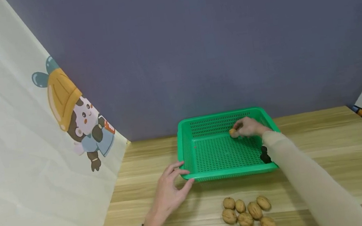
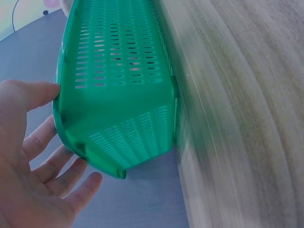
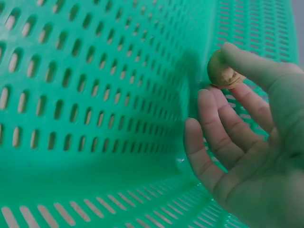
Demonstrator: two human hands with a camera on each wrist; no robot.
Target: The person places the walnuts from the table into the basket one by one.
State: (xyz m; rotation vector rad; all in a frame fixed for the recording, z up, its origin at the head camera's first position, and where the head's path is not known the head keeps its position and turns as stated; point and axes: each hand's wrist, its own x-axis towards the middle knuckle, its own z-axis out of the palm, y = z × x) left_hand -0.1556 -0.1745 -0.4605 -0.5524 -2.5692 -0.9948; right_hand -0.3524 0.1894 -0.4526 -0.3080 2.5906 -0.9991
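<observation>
Walnuts (image 1: 249, 215) lie heaped at lower centre. One nut (image 1: 232, 132) is pinched in the right hand (image 1: 248, 127) inside the basket (image 1: 186, 154), steadied by the open left hand (image 1: 170, 193). Placing is underway; release seems called for next.

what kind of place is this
Likely a staged tabletop set, not a kitchen: a wooden table against a plain purple backdrop, a cartoon-printed sheet alongside, and a green basket.

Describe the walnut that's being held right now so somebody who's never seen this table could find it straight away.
Start at the green perforated basket standing on the wooden table by the grey wall. Inside, near its far wall, the right hand pinches one walnut in its fingertips. It is the only walnut inside the basket; the other walnuts lie clustered on the table in front.
</observation>
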